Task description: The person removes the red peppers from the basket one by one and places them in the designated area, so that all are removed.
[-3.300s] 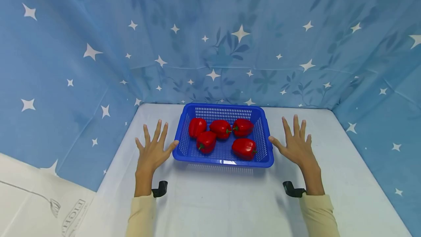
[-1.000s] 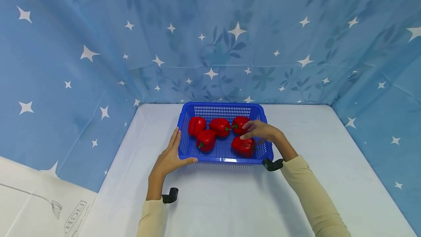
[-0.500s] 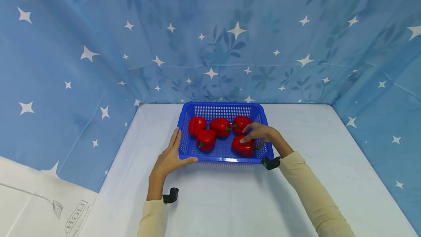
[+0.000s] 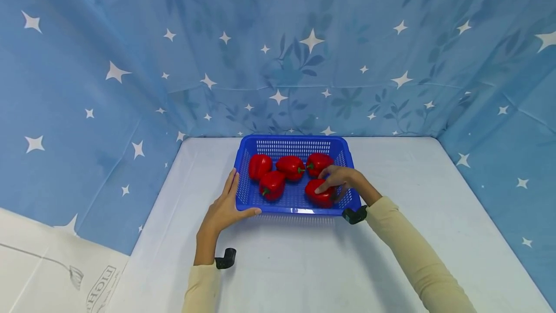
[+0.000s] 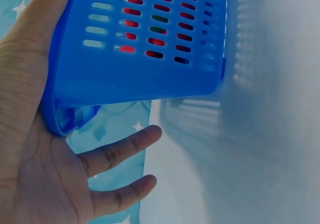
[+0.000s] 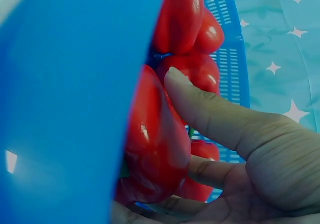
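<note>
A blue plastic basket [image 4: 278, 210] holds several red bell peppers. My left hand [image 4: 221, 212] rests against its near left corner, thumb along the front rim and straight fingers along the left side; in the left wrist view two fingers stand spread off the basket wall [image 5: 125, 79]. Inside the basket my right hand [image 4: 342, 177] grips the near right bell pepper [image 4: 318, 200]. Seen from the right wrist, the thumb lies over that pepper [image 6: 157, 139] and the fingers curl around its other side. The pepper's far end is partly hidden by the hand.
Another bell pepper [image 4: 318, 162] lies just behind the right hand. Three more, including a front one [image 4: 272, 185], sit in the basket's left half. A white-covered table [image 4: 278, 269] bears the basket, and a blue star-patterned curtain [image 4: 260, 62] surrounds the back and sides.
Both hands moved in from beside the basket, the left to its corner and the right inside. Lately the right fingers have closed around the near right pepper, shifting it slightly left.
</note>
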Available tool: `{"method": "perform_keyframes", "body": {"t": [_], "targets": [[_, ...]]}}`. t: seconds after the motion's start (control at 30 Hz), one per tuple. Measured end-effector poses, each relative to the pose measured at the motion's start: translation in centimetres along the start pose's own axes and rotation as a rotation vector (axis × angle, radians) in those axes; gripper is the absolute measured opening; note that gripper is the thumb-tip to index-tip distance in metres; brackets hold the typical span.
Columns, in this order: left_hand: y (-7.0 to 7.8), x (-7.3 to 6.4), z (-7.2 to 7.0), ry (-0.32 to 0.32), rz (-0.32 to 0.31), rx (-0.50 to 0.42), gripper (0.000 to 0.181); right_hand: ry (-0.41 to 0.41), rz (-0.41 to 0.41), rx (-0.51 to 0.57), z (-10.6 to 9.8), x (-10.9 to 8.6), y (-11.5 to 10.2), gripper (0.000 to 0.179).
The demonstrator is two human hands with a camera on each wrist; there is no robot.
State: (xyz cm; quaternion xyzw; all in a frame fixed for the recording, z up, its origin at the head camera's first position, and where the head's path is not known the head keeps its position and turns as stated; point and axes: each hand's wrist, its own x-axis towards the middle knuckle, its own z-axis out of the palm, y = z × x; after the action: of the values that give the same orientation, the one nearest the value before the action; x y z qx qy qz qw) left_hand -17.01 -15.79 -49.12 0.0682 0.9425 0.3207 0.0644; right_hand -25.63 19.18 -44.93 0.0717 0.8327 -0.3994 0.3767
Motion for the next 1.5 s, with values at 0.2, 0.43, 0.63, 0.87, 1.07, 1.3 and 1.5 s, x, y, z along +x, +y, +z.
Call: {"method": "perform_keyframes", "body": {"t": [0.2, 0.43, 0.63, 0.87, 1.07, 1.3, 1.5], "targets": [[-0.12, -0.02, 0.11, 0.001, 0.003, -0.009, 0.126, 0.009, 0.020, 0.015, 0.34, 0.13, 0.24, 0.075], [-0.11, -0.03, 0.08, 0.007, 0.001, -0.009, 0.126, 0.003, 0.027, 0.020, 0.64, 0.02, 0.20, 0.076], [-0.09, -0.05, 0.11, 0.008, 0.005, -0.007, 0.126, -0.006, 0.024, 0.044, 0.63, -0.07, 0.18, 0.072], [0.03, -0.11, 0.08, 0.006, 0.001, 0.007, 0.126, -0.008, 0.022, 0.056, 0.58, -0.22, 0.18, 0.077], [0.20, -0.14, 0.03, 0.005, -0.007, 0.005, 0.126, 0.012, 0.001, 0.014, 0.23, -0.43, 0.05, 0.084], [0.26, -0.13, -0.01, 0.003, -0.008, 0.009, 0.125, 0.006, -0.018, 0.001, -0.21, -0.58, -0.11, 0.087], [0.26, -0.23, 0.07, -0.001, -0.009, -0.001, 0.124, 0.003, -0.035, 0.021, -0.15, -0.74, 0.03, 0.087]]}}
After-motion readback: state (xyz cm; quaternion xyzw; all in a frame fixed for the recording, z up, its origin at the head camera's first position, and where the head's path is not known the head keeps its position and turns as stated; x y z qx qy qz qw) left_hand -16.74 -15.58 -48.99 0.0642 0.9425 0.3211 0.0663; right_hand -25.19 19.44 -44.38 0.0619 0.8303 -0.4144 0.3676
